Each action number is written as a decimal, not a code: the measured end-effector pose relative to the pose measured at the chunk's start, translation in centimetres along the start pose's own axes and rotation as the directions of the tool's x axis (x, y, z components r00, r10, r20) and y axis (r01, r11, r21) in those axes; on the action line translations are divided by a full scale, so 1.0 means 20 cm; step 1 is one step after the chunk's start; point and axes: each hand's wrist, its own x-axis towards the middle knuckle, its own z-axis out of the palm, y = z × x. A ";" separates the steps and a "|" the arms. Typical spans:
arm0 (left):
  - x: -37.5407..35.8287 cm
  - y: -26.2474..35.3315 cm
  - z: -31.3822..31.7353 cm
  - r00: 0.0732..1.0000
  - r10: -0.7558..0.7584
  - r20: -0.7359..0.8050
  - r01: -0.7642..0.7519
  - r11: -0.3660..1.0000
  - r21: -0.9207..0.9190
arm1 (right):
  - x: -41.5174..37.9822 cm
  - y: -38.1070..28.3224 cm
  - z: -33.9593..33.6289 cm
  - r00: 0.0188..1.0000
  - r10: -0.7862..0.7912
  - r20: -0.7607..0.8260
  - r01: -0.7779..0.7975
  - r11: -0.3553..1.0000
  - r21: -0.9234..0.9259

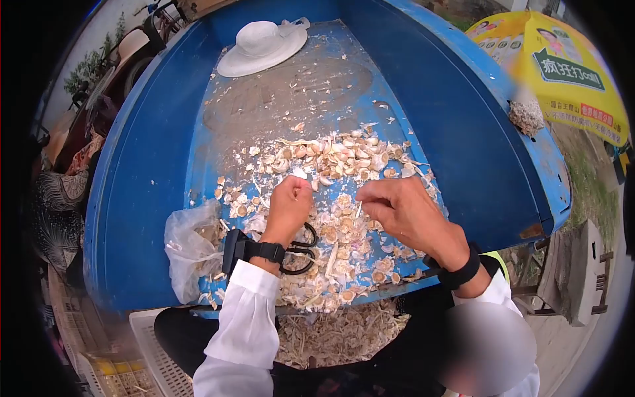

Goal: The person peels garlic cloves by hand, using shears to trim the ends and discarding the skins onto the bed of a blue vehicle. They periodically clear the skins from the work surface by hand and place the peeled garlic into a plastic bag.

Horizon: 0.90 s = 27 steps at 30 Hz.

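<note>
Left hand (290, 206) pinches a smooth white clove (299, 173); right hand (410, 210) pinches a thin pale sliver (358, 210); papery garlic skins (347, 228), partly hidden black looped handles (315, 235), crinkled plastic bag (187, 248) nearby.

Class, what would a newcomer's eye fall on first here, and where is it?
The blue high-sided bed fills the middle, with a white sun hat lying at its far end. A bright yellow umbrella stands out at upper right. In the centre, the left hand and right hand are just nearside of a heap of garlic cloves.
</note>
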 end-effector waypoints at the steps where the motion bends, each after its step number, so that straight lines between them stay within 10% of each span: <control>1: -0.03 0.05 -0.07 0.976 -0.213 0.052 0.219 0.930 -0.294 | 0.09 0.10 0.10 1.000 -0.021 0.010 0.022 1.000 -0.022; 6: -0.14 0.09 -0.30 0.873 -0.416 0.255 0.455 0.507 -0.732 | 0.24 0.22 0.42 0.994 -0.022 0.105 0.045 0.974 -0.224; 8: -0.13 0.06 -0.32 0.881 -0.410 0.238 0.431 0.482 -0.763 | 0.24 0.15 0.37 0.892 0.128 0.433 -0.064 0.985 -0.158; 10: -0.12 0.07 -0.31 0.882 -0.428 0.199 0.421 0.522 -0.742 | 0.29 0.16 0.36 0.903 0.109 0.415 -0.082 0.993 -0.081; 12: -0.11 0.06 -0.27 0.889 -0.414 0.195 0.402 0.502 -0.765 | 0.36 0.22 0.39 0.998 -0.064 -0.023 0.058 0.978 -0.202; 18: -0.13 0.04 -0.21 0.858 -0.409 0.311 0.427 0.230 -0.875 | 0.41 0.30 0.49 0.997 -0.073 0.022 0.073 0.832 -0.550; 19: -0.13 0.03 -0.19 0.864 -0.390 0.317 0.425 0.228 -0.876 | 0.40 0.22 0.44 0.989 0.145 0.038 -0.135 0.973 -0.188; 21: -0.16 0.02 -0.15 0.885 -0.345 0.313 0.408 0.249 -0.878 | 0.36 0.17 0.44 0.936 0.306 0.171 -0.351 0.818 0.456; 24: -0.19 0.10 -0.12 0.925 -0.254 0.282 0.361 0.362 -0.860 | 0.33 0.13 0.50 0.920 0.321 0.226 -0.370 0.514 0.774; 27: -0.21 0.12 -0.12 0.962 -0.252 0.102 0.230 0.554 -0.800 | 0.29 0.09 0.54 0.935 0.290 0.204 -0.344 0.608 0.716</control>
